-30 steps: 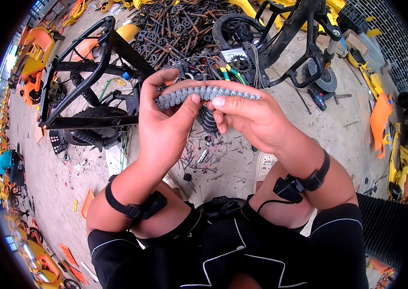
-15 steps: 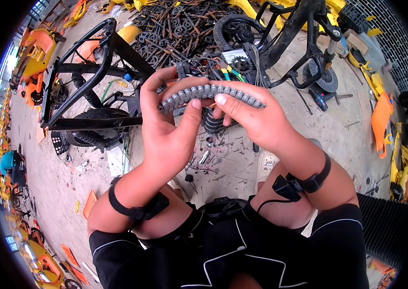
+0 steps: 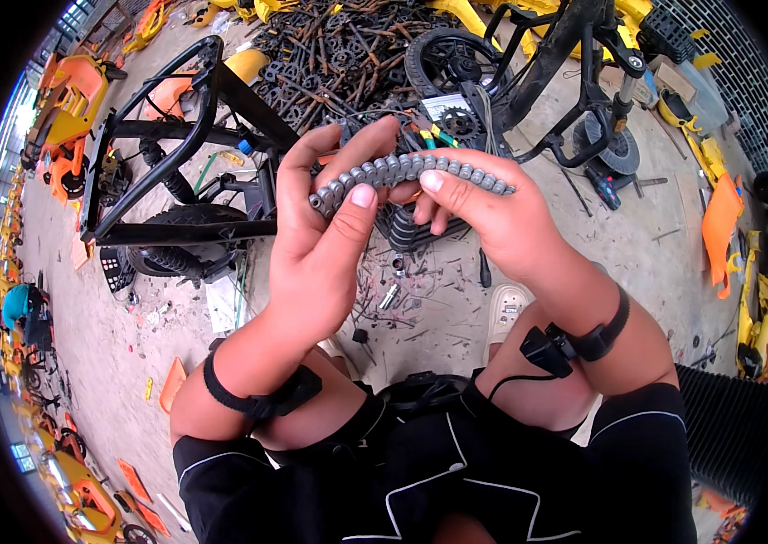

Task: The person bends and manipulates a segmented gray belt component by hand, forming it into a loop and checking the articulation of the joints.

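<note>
A dull grey roller chain (image 3: 392,170) arches between my two hands in front of me, curving downward at both ends. My left hand (image 3: 319,240) holds its left end, with the thumb against the near side and the other fingers raised behind it. On the other side, my right hand (image 3: 491,210) pinches the chain between the thumb and curled fingers, and the right end lies along the base of that hand. Some of the fingers behind the chain are hidden.
Rusty cranks and sprockets (image 3: 330,63) heap up at the back. A black frame (image 3: 144,234) stands on the left, and a black fork assembly (image 3: 552,68) at the back right. A power drill (image 3: 600,185) lies on the floor, with small metal bits between my feet.
Both hands and the chain have shifted slightly to the right. My left fingers have lifted and spread a little away from the chain, while the thumb stays by it.
</note>
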`<state>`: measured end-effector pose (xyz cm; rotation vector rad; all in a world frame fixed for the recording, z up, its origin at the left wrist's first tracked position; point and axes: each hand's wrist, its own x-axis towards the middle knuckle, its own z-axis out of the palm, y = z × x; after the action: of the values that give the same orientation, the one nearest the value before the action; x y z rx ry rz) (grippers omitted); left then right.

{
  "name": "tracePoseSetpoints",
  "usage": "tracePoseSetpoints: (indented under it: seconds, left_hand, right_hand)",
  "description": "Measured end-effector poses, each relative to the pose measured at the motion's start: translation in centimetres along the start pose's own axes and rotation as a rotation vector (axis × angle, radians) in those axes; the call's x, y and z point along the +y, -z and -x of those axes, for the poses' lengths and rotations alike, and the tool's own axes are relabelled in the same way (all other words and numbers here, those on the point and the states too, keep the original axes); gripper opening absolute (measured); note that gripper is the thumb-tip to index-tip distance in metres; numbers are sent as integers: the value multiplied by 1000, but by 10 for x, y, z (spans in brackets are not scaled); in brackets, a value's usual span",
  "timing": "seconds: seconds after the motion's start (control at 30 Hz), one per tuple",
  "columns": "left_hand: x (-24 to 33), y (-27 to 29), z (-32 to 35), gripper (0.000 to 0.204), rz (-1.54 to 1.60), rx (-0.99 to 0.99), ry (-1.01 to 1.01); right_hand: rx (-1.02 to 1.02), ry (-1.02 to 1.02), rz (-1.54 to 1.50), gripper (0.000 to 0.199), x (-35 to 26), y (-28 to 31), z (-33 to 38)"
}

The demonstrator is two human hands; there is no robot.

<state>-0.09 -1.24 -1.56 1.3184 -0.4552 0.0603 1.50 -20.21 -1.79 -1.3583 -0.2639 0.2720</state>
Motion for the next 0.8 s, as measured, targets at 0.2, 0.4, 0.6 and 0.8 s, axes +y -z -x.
tracePoseSetpoints:
  seconds: [0.2,0.4,0.6,0.8]
  left_hand:
    - [8,-2,-4,70,307,-7,144]
    - [9,8,-7,75,458,-123,224]
    - [11,13,-7,75,466,-219,262]
    - [13,16,-7,84,388,-220,322]
  right_hand:
    - [-33,76,34,27,-2,4,-3]
    - [-41,71,44,29,1,8,-4]
    - [-77,35,34,29,0,6,-4]
    - [-94,46,12,28,4,3,-4]
